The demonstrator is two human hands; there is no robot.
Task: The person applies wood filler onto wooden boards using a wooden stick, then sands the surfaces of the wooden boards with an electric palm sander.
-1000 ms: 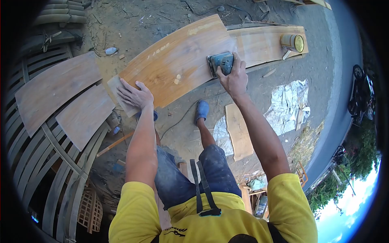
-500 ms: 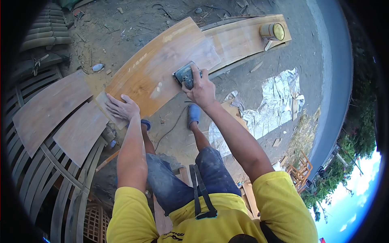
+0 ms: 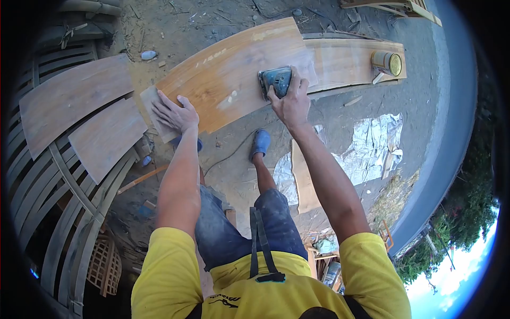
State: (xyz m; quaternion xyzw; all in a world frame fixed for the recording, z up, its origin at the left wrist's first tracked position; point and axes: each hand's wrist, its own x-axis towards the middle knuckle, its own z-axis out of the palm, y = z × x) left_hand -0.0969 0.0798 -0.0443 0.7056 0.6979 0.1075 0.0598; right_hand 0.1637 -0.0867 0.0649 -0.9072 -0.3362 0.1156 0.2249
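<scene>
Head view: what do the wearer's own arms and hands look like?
The left sleeve and right sleeve are short, plain yellow fabric. Below them, the left arm and right arm are bare, with no watch or band visible. The left hand and right hand wear no gloves.

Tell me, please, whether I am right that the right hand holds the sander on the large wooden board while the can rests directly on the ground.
Not quite: the head view shows the can resting on the narrower board at the right, not on the ground. The right hand does hold the sander on the large wooden board.
</scene>
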